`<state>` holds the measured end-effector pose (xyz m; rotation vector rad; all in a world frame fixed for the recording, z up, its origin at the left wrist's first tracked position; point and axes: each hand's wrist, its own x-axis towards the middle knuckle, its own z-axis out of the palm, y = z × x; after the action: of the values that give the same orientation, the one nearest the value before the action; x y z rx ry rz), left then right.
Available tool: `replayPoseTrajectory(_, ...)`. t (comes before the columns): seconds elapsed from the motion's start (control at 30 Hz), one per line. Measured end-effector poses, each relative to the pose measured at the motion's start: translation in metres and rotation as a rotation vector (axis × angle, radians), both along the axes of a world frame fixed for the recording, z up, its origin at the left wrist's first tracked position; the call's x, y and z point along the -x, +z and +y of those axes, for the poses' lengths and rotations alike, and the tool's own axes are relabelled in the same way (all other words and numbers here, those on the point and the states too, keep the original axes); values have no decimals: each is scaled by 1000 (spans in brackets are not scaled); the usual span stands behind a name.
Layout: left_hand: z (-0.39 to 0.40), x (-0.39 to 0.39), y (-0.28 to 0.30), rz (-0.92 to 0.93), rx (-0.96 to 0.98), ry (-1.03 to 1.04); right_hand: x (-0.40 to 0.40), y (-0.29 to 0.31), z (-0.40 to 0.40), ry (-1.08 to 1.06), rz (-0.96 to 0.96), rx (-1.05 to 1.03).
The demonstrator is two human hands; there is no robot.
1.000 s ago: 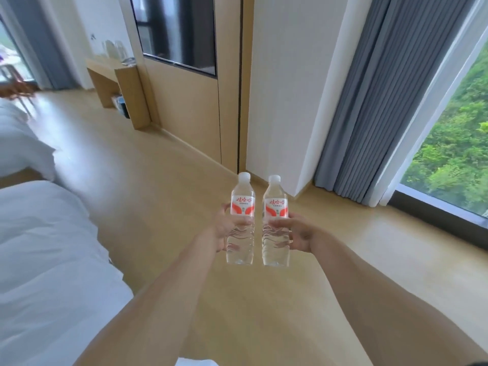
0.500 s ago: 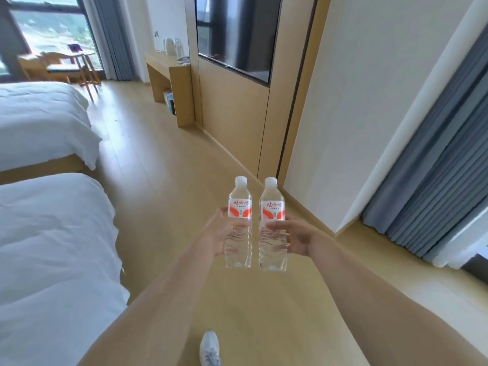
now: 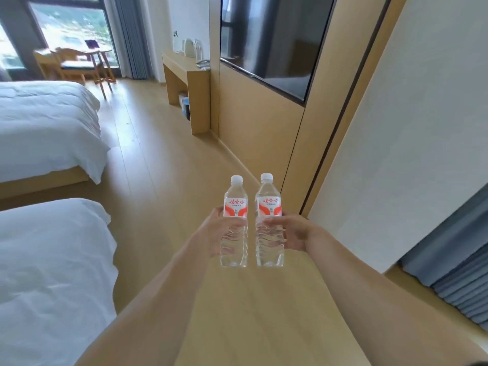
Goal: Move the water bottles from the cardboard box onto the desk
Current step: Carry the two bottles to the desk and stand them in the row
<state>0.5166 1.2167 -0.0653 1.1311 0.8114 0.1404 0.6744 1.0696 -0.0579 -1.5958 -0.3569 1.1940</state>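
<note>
I hold two clear water bottles with white caps and red-and-white labels upright in front of me, side by side over the wooden floor. My left hand (image 3: 215, 233) grips the left bottle (image 3: 235, 207) around its middle. My right hand (image 3: 293, 229) grips the right bottle (image 3: 269, 207) the same way. The wooden desk (image 3: 184, 72) stands far ahead against the right wall, with a white kettle (image 3: 188, 47) and small items on its top. No cardboard box is in view.
Two beds with white covers lie on the left, the near one (image 3: 52, 273) and the far one (image 3: 45, 122). A wall-mounted dark screen (image 3: 269, 40) and wood panelling run along the right. A wooden chair (image 3: 76, 64) stands by the far window. Grey curtains (image 3: 459, 273) hang at the right.
The view has swung left, from the window and curtains toward the room's length, bringing the desk and far bed closer to the centre. Both hands still hold the bottles upright the same way.
</note>
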Motion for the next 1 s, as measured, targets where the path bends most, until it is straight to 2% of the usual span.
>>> replayPoseTrajectory(0.33,142,-72,-3,-69,18,158,-94,-17,170,145,15,-33)
replayPoseTrajectory(0.67,294,-185,8,-135,33,366,-222,-17,357,333,67,-38)
replayPoseTrajectory(1.0,421,-260,13,-124,21,391,-304,-18,495,431,83,-54)
